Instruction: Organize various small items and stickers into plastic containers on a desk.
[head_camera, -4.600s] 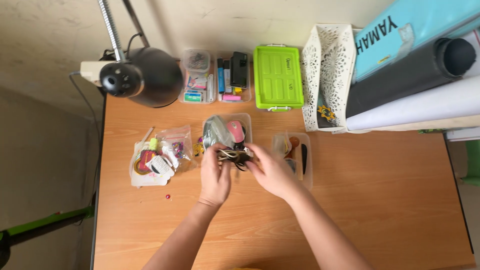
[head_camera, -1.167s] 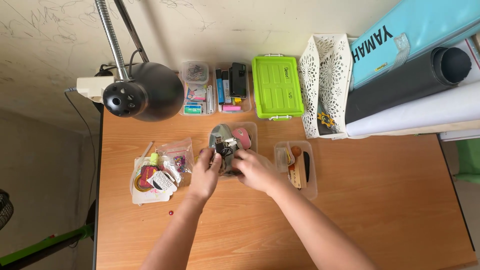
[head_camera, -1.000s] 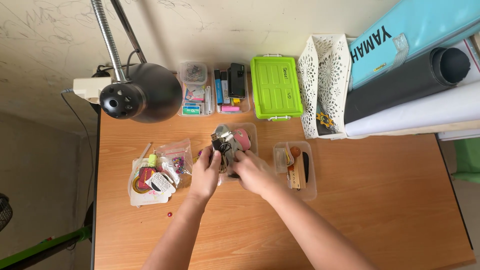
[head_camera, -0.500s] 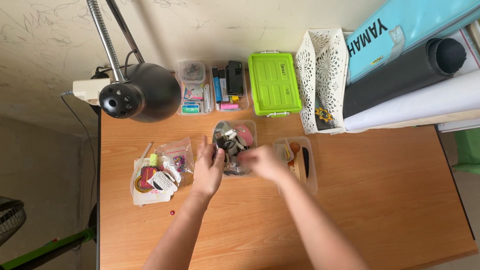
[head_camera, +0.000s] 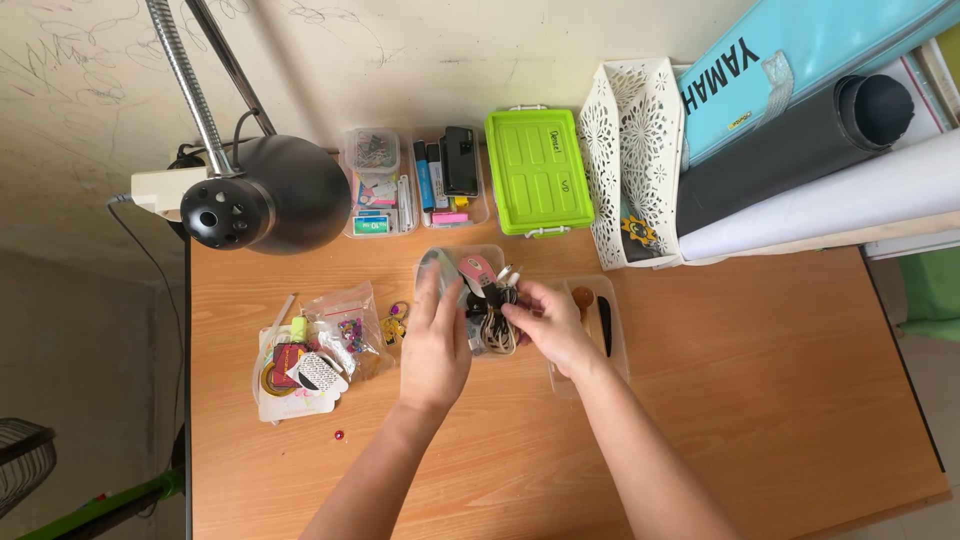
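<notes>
A clear plastic tray (head_camera: 462, 258) sits mid-desk, holding coiled black and white cables (head_camera: 494, 318) and a pink item. My left hand (head_camera: 436, 342) lies flat over the tray's left side, fingers stretched toward its far edge. My right hand (head_camera: 548, 322) reaches in from the right, its fingertips pinched on the cable bundle. A second clear tray (head_camera: 605, 325) with a brown round thing and a dark blade-like piece lies under my right wrist.
A black desk lamp (head_camera: 270, 205) hangs over the back left. Along the wall stand stationery organisers (head_camera: 415, 185), a green lidded box (head_camera: 538, 172), a white lattice file holder (head_camera: 635, 160) and rolled sheets (head_camera: 800, 155). Small bags of trinkets (head_camera: 315, 350) lie at left.
Both hands have settled over the middle tray. My right hand swung back from the right tray onto the cables, and my left hand spread flat over the tray's left side.
</notes>
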